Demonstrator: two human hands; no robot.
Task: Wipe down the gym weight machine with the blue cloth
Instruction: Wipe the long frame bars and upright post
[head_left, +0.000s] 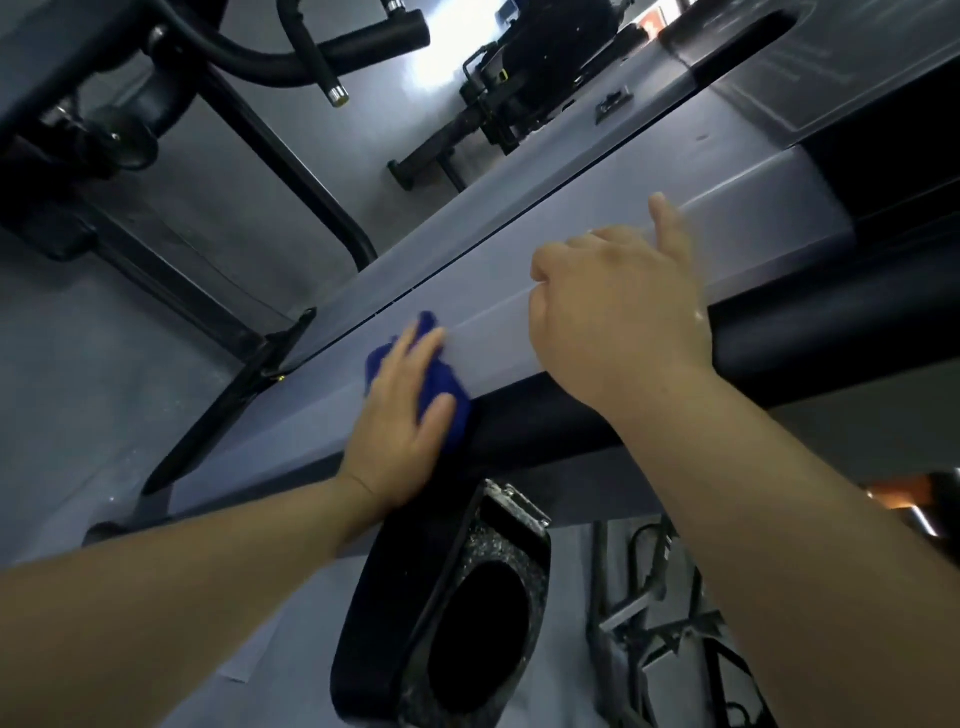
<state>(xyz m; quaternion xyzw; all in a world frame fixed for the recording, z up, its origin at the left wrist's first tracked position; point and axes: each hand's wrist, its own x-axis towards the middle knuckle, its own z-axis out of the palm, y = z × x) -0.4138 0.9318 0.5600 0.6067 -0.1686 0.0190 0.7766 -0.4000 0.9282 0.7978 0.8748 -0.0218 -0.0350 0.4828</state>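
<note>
Grey gym flooring lies nearest, under a black speckled bracket with an oval hole (467, 618). Above it the left hand (400, 421) presses the crumpled blue cloth (444, 382), fingers straight, against the weight machine's pale grey panel (519, 244), near its dark lower edge. The right hand (618, 306) braces on that panel, forefinger out; whether its bent fingers hook anything is unclear. Wiping seems mid-panel; the farther black tubular frame (311, 171) probably remains

Open panel (483, 244); black bar (545, 423), perhaps padded, alongside
</note>
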